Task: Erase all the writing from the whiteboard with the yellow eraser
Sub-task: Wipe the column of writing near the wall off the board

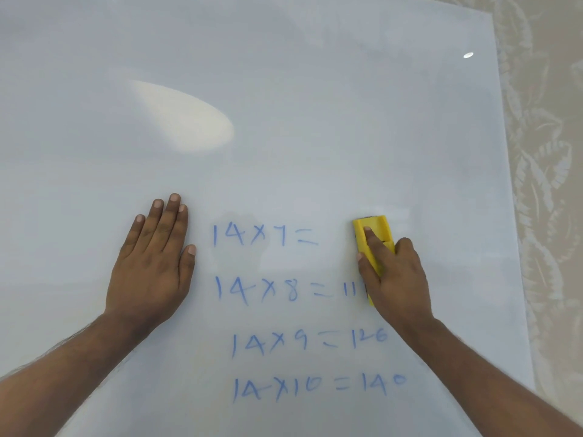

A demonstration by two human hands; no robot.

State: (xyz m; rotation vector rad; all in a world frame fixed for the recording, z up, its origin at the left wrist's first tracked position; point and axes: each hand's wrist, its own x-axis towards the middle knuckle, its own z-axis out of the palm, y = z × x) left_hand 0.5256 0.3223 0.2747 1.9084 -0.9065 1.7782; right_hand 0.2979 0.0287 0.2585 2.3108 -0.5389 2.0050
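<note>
A large whiteboard (pixel 284 89) fills most of the view. Several lines of blue writing (pixel 284 310) sit low in the middle: "14x7=", "14x8=11", "14x9=126", "14x10=140". My right hand (pixel 397 279) presses the yellow eraser (pixel 372 234) flat on the board, just right of the "14x7=" line, where the answer is wiped away. The hand hides the end of the "14x8" line. My left hand (pixel 154 260) lies flat on the board, fingers together, left of the writing and holding nothing.
A pale patterned surface (pixel 549 184) borders the board along its right edge. A bright light reflection (pixel 189 121) glares on the upper left of the board.
</note>
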